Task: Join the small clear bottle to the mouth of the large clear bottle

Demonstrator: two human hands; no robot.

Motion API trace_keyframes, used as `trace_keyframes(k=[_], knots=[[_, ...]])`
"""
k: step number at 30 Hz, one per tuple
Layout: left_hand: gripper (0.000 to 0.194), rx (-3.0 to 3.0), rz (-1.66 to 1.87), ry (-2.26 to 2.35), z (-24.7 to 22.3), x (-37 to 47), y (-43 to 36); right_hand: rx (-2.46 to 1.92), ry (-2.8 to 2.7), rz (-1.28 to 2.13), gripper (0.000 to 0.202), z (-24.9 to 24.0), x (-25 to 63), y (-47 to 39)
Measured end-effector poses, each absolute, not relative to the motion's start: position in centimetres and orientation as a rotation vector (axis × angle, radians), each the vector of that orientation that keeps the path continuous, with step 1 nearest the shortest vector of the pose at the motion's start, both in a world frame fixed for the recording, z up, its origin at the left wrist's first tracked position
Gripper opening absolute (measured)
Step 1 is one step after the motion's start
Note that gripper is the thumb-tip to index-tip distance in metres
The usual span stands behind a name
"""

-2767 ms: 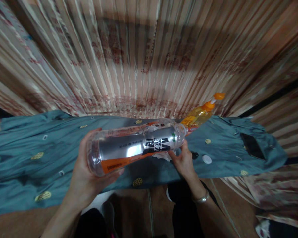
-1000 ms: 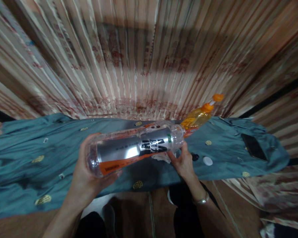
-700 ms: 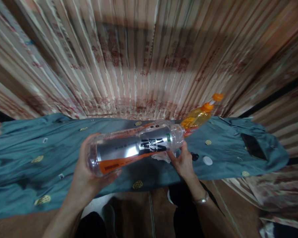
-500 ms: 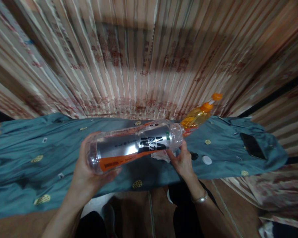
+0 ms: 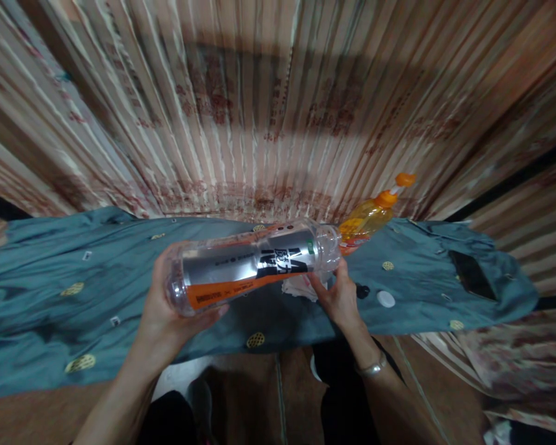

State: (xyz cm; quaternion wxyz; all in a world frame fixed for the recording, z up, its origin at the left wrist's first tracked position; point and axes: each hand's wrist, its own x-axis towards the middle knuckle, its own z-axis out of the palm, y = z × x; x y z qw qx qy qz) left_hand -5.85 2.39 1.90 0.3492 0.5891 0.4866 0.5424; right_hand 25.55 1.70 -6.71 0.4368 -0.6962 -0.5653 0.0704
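A large clear plastic bottle (image 5: 241, 264) with a silver and orange label lies nearly level in the air above the cloth, its neck to the right. My left hand (image 5: 164, 324) is wrapped round the base of it. At the neck end, my right hand (image 5: 341, 298) grips from below with thumb and fingers; the fingertips are partly hidden. Just beyond the neck is a pump bottle (image 5: 367, 221) of yellow liquid with an orange top, partly covered by the neck. Under the clear bottle sits a crumpled whitish tissue (image 5: 301, 288), near my right hand.
Right of my right hand lie a small black object (image 5: 362, 292) and a white round cap (image 5: 386, 299). A dark phone (image 5: 471, 274) rests farther right on the green cloth (image 5: 115, 272). A pleated curtain (image 5: 259, 123) hangs behind, with dark poles at both sides.
The clear bottle has shifted very slightly, its base end a little right and up, with both hands still on it. Otherwise the scene is the same.
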Motion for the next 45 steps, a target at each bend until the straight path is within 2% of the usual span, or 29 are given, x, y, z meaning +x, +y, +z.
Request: trace_keyframes(k=[8, 16, 26, 29, 32, 36, 39, 45], knots=[[0.084, 1.508, 1.517, 1.284, 3.2, -4.5, 2.3, -1.752, -1.412, 0.223, 0.067, -6.4, 25.8, 1.8], [0.089, 1.672, 1.406, 1.289, 3.5, -5.0, 2.3, -1.747, -1.398, 0.289, 0.075, -6.1, 25.9, 1.6], [0.091, 1.659, 1.372, 1.264, 2.8, -4.4, 2.1, -1.664, -1.348, 0.335, 0.064, -6.1, 26.5, 1.9], [0.087, 1.659, 1.457, 1.245, 2.8, -4.5, 2.2, -1.679, -1.336, 0.353, 0.070, -6.2, 26.5, 2.0], [0.087, 1.786, 1.326, 1.231, 3.2, -4.5, 2.2, -1.675, -1.327, 0.362, 0.080, -6.2, 26.5, 2.0], [0.083, 1.758, 1.393, 1.247, 3.8, -3.9, 2.1, -1.653, -1.330, 0.383, 0.086, -6.3, 26.6, 2.1], [0.083, 1.659, 1.464, 1.275, 3.9, -3.4, 2.0, -1.643, -1.338, 0.371, 0.082, -6.4, 26.7, 2.2], [0.091, 1.707, 1.383, 1.296, 3.5, -3.8, 2.1, -1.517, -1.380, 0.393, 0.067, -6.9, 27.2, 2.0]])
